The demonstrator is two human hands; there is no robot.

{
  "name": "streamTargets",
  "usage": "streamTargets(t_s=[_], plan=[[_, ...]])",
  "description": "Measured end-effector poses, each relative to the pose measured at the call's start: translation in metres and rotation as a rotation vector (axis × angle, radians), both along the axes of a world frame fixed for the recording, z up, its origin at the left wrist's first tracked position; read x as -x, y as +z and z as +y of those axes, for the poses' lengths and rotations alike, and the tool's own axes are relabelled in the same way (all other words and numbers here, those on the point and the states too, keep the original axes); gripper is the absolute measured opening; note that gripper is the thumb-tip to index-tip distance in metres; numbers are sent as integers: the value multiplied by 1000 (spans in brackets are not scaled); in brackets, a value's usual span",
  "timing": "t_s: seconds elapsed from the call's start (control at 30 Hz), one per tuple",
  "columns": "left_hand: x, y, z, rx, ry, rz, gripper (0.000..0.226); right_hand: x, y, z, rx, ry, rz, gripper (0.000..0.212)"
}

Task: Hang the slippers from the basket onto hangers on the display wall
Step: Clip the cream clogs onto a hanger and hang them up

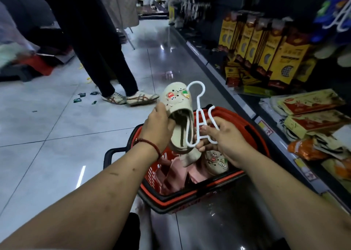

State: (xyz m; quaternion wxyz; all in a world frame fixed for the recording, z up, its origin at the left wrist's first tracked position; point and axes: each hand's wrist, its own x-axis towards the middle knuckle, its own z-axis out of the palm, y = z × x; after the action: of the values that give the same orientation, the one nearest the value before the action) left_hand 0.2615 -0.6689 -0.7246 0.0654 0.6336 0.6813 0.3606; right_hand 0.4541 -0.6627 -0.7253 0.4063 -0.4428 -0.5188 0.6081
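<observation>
My left hand (158, 125) grips a cream slipper (177, 105) with small charms on its toe, held above the red basket (252, 136). One loop of a white plastic hanger (197, 105) sits inside the slipper's opening. My right hand (223, 141) pinches the hanger's other loop near its lower end. In the basket lie a matching cream slipper (216, 163) and pink slippers (176, 175). Blue slippers on a white hanger (336, 12) hang on the display wall at the upper right.
A shelf unit runs along the right with yellow insole boxes (269, 48) and flat packets (311, 113). A person in dark trousers and sneakers (131, 98) stands on the tiled floor ahead-left. Small litter (83, 96) lies on the tiles.
</observation>
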Motion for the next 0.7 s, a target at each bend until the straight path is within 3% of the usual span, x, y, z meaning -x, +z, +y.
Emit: streamTargets(t_s=[0.13,0.23,0.37,0.5,0.7], plan=[[-13,4,-5,-31,-49,217,24,2,-4,10,-62,-210,51,15],[-14,4,-4,-37,-25,294,27,0,-4,14,-47,-248,114,13],[-7,-2,4,-25,-95,-25,30,-2,0,14,-15,-177,219,6],[-4,-1,9,155,-186,-436,46,-5,-2,16,-19,-113,214,9],[8,6,9,272,-239,-662,135,-6,-2,19,-77,-89,155,9]])
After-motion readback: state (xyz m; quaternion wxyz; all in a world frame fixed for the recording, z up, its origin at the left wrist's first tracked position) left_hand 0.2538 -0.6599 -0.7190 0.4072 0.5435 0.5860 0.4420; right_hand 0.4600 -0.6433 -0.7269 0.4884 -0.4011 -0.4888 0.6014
